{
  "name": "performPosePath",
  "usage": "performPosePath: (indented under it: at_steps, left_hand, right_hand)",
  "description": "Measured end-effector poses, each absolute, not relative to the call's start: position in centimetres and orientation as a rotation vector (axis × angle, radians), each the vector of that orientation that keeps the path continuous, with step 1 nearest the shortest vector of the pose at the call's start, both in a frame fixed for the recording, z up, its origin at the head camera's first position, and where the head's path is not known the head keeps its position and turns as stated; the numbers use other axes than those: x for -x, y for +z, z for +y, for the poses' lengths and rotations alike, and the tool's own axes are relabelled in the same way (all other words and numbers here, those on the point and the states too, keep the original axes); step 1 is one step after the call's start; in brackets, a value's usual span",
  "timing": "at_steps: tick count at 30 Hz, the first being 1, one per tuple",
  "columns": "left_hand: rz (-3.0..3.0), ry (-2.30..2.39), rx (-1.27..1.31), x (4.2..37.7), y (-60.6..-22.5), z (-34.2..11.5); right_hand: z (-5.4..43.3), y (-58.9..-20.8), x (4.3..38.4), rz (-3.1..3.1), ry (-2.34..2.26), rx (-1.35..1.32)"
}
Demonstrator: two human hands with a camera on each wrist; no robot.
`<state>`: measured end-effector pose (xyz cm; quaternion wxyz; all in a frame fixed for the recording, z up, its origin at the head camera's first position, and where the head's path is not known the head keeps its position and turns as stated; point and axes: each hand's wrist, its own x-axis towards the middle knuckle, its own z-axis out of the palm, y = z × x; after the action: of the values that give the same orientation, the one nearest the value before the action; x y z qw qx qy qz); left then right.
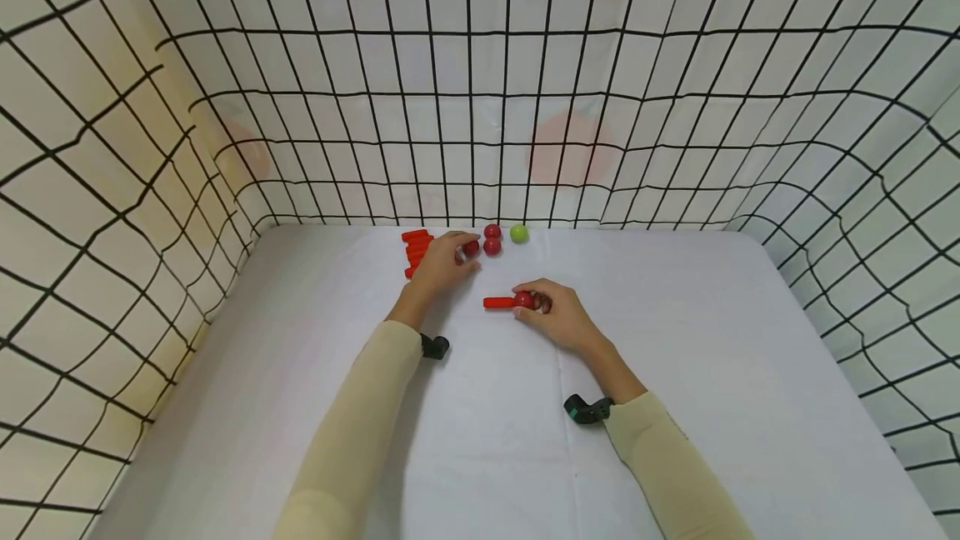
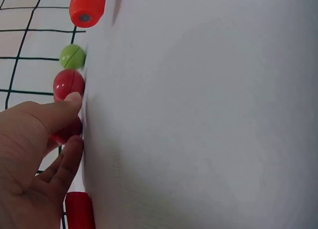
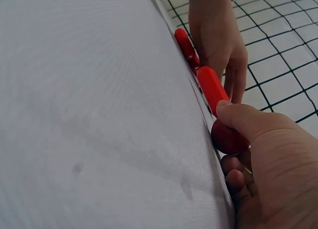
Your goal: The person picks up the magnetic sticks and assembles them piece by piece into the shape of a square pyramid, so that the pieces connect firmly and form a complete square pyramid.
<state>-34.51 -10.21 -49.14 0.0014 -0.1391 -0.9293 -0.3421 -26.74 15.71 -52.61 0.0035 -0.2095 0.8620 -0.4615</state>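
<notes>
My left hand (image 1: 444, 261) reaches to the back of the table, its thumb and fingers round a red ball (image 2: 67, 132). Two more red balls (image 1: 492, 247) lie just right of that hand, and a green ball (image 1: 518, 233) lies beyond them. Nearer the front, my right hand (image 1: 558, 313) holds another red ball (image 3: 228, 137) between thumb and curled fingers. A red stick (image 1: 498, 302) points left from this ball, end against it; the thumb tip lies where they meet. In the left wrist view, the stick's free end shows a small metal disc.
Several red sticks (image 1: 417, 250) lie side by side left of my left hand, partly behind it. A black wire grid (image 1: 487, 119) stands along the back and sides of the white table (image 1: 480, 440). Each wrist wears a black camera (image 1: 587, 409).
</notes>
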Motion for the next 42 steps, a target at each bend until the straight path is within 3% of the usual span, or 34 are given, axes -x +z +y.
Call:
performPosePath:
  at_steps: [15, 32, 42]
  left_hand:
    - [-2.797, -1.183, 0.362, 32.8, -49.7, -10.9]
    - [-2.717, -1.398, 0.694, 28.0, -49.9, -13.0]
    - [-2.819, -1.347, 0.803, 25.9, -49.5, -12.0]
  right_hand:
    - [16.0, -52.9, 26.8, 2.714, -1.473, 0.673]
    - [16.9, -52.2, 26.1, 2.727, -1.430, 0.636]
    - [18.5, -51.7, 25.0, 2.742, -1.386, 0.551]
